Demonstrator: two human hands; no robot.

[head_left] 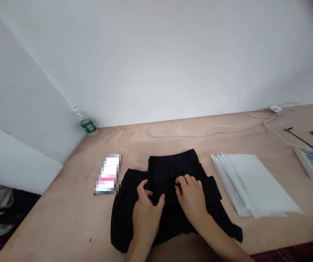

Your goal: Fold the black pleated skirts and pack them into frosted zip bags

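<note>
Folded black cloth garment [173, 165] lies at lower centre on the pale wooden surface [71, 218]; left hand [147, 214] rests on it, grip loosely open, while right hand's [191, 196] curled grip pinches its fabric.

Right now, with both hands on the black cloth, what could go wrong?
The left hand and right hand are working over the black garment, whose layers lie uneven, so it could crease or shift. Its right side lies close to the white translucent sheets and might nudge them. The lit phone sits near its left edge and could get bumped.
</note>
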